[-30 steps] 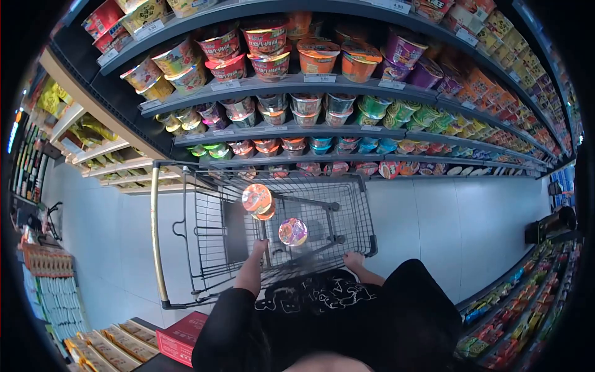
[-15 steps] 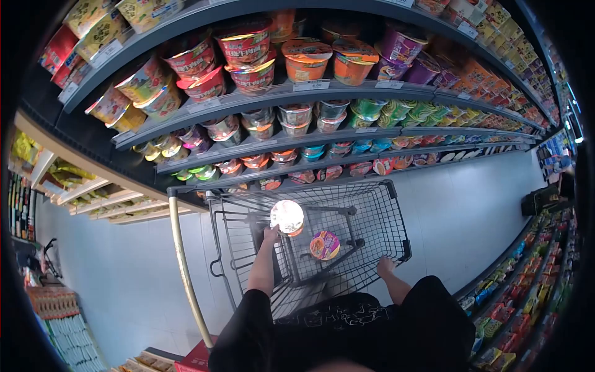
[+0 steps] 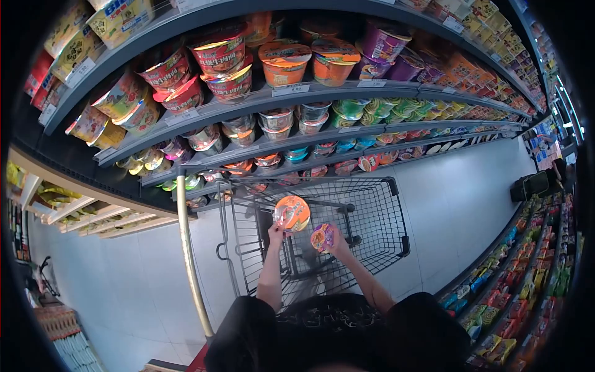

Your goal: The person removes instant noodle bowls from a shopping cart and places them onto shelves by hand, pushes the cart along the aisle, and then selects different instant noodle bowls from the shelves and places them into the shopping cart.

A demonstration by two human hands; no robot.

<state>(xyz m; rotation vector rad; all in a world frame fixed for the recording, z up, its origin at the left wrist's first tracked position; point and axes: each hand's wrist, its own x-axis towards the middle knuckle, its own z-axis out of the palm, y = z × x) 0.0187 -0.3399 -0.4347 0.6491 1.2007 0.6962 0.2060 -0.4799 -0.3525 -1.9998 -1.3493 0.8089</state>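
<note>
My left hand (image 3: pixel 276 233) is closed on the edge of an orange instant noodle cup (image 3: pixel 292 214), held above the shopping cart (image 3: pixel 378 214) with its lid facing up. Just right of it, my right hand (image 3: pixel 335 240) has its fingers around the right side of a purple instant noodle cup (image 3: pixel 322 238). The two cups are close together, with a small gap between them. Whether the purple cup rests on the cart's wire bottom or is raised a little, I cannot tell.
Shelves of instant noodle cups (image 3: pixel 285 63) rise along the cart's far side. A pale upright post (image 3: pixel 192 260) stands left of the cart. Packaged goods (image 3: pixel 496 297) line the right side, with a dark bin-like container (image 3: pixel 534 186) farther along the aisle.
My right hand has moved left from the cart's near side onto the purple noodle cup. The orange cup's lid has tilted out of the glare. The view has shifted slightly.
</note>
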